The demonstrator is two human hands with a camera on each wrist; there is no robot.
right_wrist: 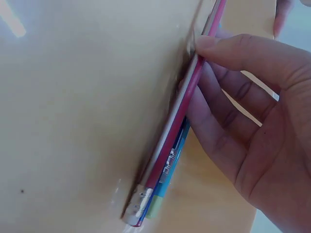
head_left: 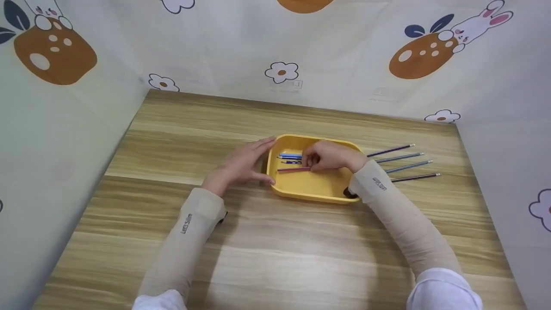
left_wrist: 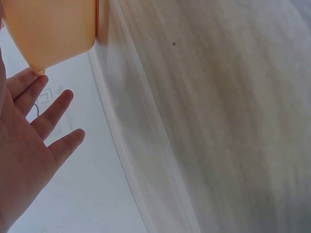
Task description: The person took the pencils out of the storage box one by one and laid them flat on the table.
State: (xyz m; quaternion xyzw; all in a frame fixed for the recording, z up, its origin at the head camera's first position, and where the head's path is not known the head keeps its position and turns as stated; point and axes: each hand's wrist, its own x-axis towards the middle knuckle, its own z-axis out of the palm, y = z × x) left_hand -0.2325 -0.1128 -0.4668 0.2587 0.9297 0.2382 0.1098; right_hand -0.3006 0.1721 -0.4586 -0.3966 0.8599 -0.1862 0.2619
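Note:
My left hand (head_left: 242, 165) rests at the left end of a yellow plastic tray (head_left: 316, 199), fingers spread and fairly straight. In the left wrist view, fingertips of that hand (left_wrist: 29, 131) touch the tray's rim (left_wrist: 38, 72). Inside the tray, my right hand (head_left: 329, 155) pinches a red pencil (head_left: 289, 169) between thumb and fingers. The right wrist view shows this pencil (right_wrist: 170, 131) with a silver stripe, metal ferrule and white eraser end. Beside it in the tray lie several other pencils (head_left: 290, 155), bluish and dark, partly hidden by the right hand.
To the right of the tray, several pencils (head_left: 411, 167) lie side by side on the wood-grain table (head_left: 275, 258), eraser ends pointing right. Their left ends are hidden by the right arm and tray. Printed fabric walls (head_left: 228, 47) enclose the table at the back and both sides.

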